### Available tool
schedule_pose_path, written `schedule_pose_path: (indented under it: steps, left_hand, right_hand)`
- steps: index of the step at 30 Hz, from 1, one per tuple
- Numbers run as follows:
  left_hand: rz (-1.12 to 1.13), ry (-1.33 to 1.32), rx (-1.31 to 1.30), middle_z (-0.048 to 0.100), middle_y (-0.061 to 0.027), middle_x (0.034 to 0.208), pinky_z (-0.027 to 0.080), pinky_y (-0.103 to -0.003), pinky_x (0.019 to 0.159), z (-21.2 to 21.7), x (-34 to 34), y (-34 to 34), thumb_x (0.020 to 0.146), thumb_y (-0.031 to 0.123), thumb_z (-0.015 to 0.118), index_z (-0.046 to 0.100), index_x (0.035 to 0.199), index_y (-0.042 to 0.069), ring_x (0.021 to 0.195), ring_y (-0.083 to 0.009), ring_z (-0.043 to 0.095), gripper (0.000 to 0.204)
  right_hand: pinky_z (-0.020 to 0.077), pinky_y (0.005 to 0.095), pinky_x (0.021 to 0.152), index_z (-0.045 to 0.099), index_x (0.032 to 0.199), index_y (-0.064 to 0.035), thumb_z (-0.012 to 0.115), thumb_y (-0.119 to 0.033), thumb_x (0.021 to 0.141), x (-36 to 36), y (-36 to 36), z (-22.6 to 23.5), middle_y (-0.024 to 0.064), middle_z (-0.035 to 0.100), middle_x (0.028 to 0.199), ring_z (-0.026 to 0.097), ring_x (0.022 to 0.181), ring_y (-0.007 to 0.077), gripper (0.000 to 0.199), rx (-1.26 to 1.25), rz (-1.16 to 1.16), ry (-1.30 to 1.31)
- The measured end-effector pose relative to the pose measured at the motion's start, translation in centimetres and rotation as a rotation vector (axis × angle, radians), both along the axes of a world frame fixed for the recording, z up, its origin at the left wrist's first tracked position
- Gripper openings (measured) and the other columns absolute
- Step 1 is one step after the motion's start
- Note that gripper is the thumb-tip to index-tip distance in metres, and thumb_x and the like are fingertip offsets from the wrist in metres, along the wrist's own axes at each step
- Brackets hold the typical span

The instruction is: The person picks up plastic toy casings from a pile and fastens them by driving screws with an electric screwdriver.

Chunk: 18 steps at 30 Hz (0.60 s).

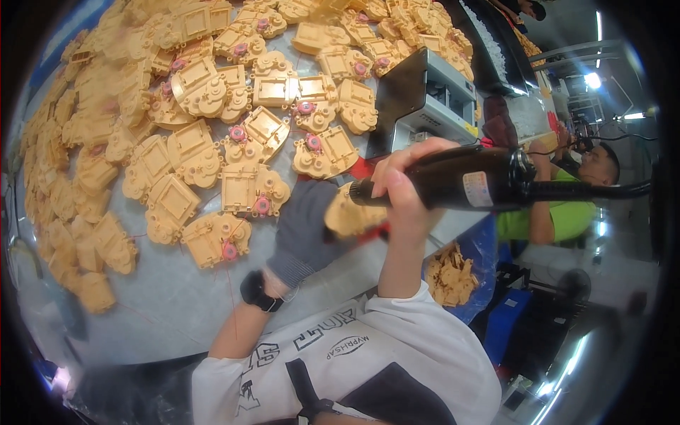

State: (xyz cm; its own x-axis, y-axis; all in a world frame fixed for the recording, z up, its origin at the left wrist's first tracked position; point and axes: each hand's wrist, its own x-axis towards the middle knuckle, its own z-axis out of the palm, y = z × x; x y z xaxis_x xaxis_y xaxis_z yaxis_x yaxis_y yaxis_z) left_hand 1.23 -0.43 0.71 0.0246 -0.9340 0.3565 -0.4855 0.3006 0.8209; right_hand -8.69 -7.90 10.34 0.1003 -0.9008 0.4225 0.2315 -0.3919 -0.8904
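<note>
My right hand (405, 185) is wrapped round a black corded electric screwdriver (443, 178), held sideways with its tip pointing left. In a grey knitted glove, my left hand (301, 225) grips a yellow plastic housing (346, 218), which is blurred by motion. The driver's nose is over this housing; whether its tip touches a screw I cannot tell. Just beyond my left hand lie more yellow housings (258, 134), several with a small pink-red round part (262, 205) and thin red wires.
A black and grey boxed machine (418, 106) stands on the grey table (159, 304), beyond my right hand. Piled housings (92, 134) cover the far and left sides. To the right are a blue bag of yellow pieces (453, 276) and a person in a green shirt (567, 212).
</note>
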Motion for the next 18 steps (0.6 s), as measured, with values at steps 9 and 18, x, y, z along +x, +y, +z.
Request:
schedule_pose_path:
  steps: [9,18]
  left_hand:
    - [0.006,-0.026,-0.025,0.05,-0.0165,0.111,0.039,-0.044,0.088,-0.3,-0.1,-0.1,0.053,0.03,0.078,0.042,0.116,0.001,0.105,-0.037,0.046,0.078]
    - [-0.019,0.042,0.006,0.053,-0.0149,0.096,0.041,-0.041,0.073,0.7,-0.8,0.3,0.071,0.033,0.065,0.04,0.121,0.0,0.082,-0.0309,0.051,0.065]
  right_hand:
    - [0.0456,0.0222,0.048,0.046,0.086,0.0006,0.059,0.007,0.066,0.6,-0.2,0.5,0.0051,0.053,0.063,0.052,0.051,0.0102,0.025,0.119,0.002,-0.046]
    - [0.0419,0.0357,0.056,0.042,0.102,-0.0036,0.052,0.001,0.07,-5.1,1.4,4.0,0.0078,0.048,0.065,0.048,0.048,0.0172,0.034,-0.267,0.072,-0.132]
